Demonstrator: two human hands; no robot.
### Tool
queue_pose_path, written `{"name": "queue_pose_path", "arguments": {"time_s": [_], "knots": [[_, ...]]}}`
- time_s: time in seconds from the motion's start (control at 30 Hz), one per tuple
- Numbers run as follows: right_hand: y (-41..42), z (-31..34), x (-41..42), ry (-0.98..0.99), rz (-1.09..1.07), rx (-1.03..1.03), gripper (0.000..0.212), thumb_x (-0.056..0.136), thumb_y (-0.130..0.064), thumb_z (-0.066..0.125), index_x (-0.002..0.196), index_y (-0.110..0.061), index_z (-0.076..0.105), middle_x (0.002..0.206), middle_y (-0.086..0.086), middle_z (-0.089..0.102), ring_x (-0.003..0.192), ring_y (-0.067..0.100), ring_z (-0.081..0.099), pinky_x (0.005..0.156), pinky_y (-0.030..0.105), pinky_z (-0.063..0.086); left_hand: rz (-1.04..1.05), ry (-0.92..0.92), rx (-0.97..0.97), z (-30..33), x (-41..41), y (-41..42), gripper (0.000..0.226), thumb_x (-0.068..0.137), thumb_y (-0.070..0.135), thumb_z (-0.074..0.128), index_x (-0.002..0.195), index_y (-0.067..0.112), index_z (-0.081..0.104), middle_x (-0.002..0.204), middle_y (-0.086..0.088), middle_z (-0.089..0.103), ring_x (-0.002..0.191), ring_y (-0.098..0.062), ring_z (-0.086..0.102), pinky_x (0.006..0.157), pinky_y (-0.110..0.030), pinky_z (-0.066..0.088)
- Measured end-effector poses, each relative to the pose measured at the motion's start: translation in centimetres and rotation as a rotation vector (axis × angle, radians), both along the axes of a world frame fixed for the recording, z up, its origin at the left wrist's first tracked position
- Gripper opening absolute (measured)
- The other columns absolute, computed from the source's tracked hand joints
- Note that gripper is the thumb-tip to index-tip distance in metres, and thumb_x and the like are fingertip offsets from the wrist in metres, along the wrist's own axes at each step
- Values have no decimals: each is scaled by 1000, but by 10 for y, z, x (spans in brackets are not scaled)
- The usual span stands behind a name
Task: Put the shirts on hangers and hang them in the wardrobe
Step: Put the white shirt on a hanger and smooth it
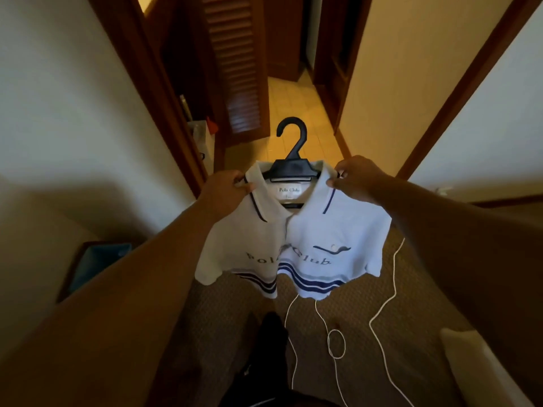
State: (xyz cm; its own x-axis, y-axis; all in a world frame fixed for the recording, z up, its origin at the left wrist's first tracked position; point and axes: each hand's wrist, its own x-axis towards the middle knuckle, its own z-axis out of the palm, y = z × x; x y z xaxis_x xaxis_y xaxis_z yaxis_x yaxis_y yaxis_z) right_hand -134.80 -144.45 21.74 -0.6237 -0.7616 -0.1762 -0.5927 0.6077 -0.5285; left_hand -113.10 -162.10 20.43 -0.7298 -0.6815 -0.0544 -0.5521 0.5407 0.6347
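Observation:
A small polo shirt (332, 230), half white and half pale blue with navy stripes and "Polo Club" lettering, hangs on a black plastic hanger (292, 160) held up in front of me. My left hand (226, 185) pinches the shirt's left shoulder by the collar. At the other shoulder my right hand (357, 177) pinches the fabric. The hanger's hook points up and curls left. Ahead on the left stands the wardrobe with a louvred wooden door (235, 69) swung open; its inside is dark.
A brown patterned bedcover (367, 333) lies below with a white cable (379, 318) looped over it. A dark garment (273, 333) lies near my body. A blue-lined bin (97, 265) sits low left. A tiled hallway (293, 104) runs ahead between wooden frames.

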Motion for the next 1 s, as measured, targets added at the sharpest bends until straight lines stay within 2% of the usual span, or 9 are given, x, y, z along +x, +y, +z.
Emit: {"name": "queue_pose_path", "arguments": {"time_s": [0.1,0.27,0.43,0.53,0.6,0.73,0.8,0.9,1.0], "knots": [[-30,-13,-53,-33,-37,9,28,86,-27,69,77,-4,56,73,7,46,72,23,44,55,29,29,-24,-21,26,-18,-59,-36,23,95,33,55,92,9,57,83,-6,54,77,-15,49,62,-21,35],[-92,-29,-139,-85,-80,47,39,87,-24,68,62,-16,39,64,2,37,62,17,36,53,27,27,-87,-75,47,-43,-156,-110,27,94,30,58,99,4,61,85,-10,55,81,-21,51,66,-27,37],[-150,-36,-216,-103,-123,57,22,88,-25,67,79,-9,54,71,1,45,70,20,43,55,24,31,-117,-107,68,-46,-240,-173,32,92,35,59,109,8,61,94,-9,61,86,-23,57,76,-41,50],[-186,-39,-267,-94,-118,51,22,88,-26,67,86,-5,57,79,7,50,75,23,46,58,27,33,-97,-114,63,-49,-296,-209,32,93,36,59,106,7,59,90,-8,58,81,-21,53,65,-34,43],[-211,-42,-302,-104,-125,38,22,89,-25,66,85,-6,55,78,6,50,75,23,46,60,28,34,-79,-112,63,-52,-331,-233,33,93,37,59,107,7,59,92,-10,59,80,-20,53,65,-31,39],[-263,-51,-387,-130,-100,51,30,91,-25,65,70,-16,46,68,0,42,65,17,40,54,24,31,-43,-102,101,-57,-415,-281,38,92,36,60,116,8,60,103,-9,63,92,-24,58,76,-37,51],[-291,-52,-433,-147,-77,51,26,91,-25,64,73,-14,48,71,2,45,67,17,42,57,26,33,-14,-94,117,-57,-457,-306,38,91,37,61,116,8,61,104,-10,64,93,-25,59,82,-43,53],[-330,-48,-501,-137,-34,72,22,91,-26,64,81,-10,53,77,6,49,74,22,47,60,29,33,25,-106,151,-49,-517,-340,31,90,36,64,106,10,64,97,-9,65,88,-23,59,77,-40,52],[-367,-47,-565,-159,-13,69,18,91,-26,63,84,-13,54,77,2,50,73,19,47,55,22,31,35,-116,124,-42,-578,-372,20,89,33,65,86,14,58,80,-4,59,76,-20,52,65,-32,39]]}}
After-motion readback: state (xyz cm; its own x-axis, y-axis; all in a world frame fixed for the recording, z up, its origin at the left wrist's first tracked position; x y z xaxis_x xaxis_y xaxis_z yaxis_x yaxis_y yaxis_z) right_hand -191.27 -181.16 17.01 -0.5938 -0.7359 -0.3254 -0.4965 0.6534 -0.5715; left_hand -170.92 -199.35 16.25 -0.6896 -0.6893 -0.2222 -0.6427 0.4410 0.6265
